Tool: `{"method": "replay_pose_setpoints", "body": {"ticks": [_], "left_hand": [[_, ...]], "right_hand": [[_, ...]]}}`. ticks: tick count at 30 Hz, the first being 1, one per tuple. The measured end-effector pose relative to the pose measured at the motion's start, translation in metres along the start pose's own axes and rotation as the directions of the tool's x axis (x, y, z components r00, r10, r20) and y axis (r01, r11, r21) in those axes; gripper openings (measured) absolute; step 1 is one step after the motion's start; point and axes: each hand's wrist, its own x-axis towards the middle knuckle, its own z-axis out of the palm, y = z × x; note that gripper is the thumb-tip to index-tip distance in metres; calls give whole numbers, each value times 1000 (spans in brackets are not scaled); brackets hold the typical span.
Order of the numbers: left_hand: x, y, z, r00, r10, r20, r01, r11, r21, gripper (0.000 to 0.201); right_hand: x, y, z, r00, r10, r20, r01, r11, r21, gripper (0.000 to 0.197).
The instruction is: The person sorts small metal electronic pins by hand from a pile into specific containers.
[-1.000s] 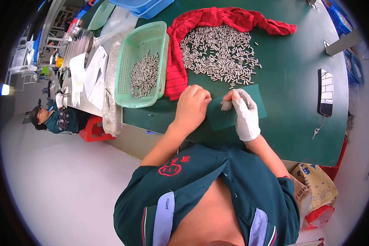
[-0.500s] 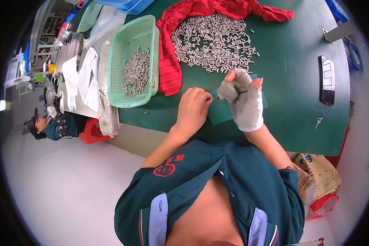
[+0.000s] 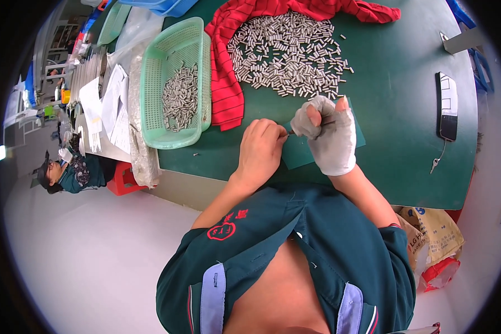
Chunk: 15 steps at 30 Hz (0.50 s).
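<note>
Green table (image 3: 406, 139) same, right hand (image 3: 325, 136) lifted higher, left hand (image 3: 261, 153) closer.

A broad table (image 3: 406, 139) with a dark green top fills the far half of the scene. Pale, smooth grey floor (image 3: 94, 250) spreads to the near left. A small red plastic stool (image 3: 122, 181) stands under the table's left end, beside a seated co-worker (image 3: 67, 172).

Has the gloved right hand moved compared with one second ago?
Yes. The right hand has lifted off the small green mat and now sits closer to the pile of metal pins.
</note>
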Motion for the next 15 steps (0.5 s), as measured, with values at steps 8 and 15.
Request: {"method": "replay_pose_setpoints", "body": {"ticks": [8,15], "left_hand": [[0,0,1,1000,1,-8,-1,1000,-7,16],[-1,-1,1,1000,-10,-4,10,1000,-11,15]], "right_hand": [[0,0,0,1000,-1,6,1,1000,7,57],[0,-2,3,1000,18,5,-18,1000,-9,55]]}}
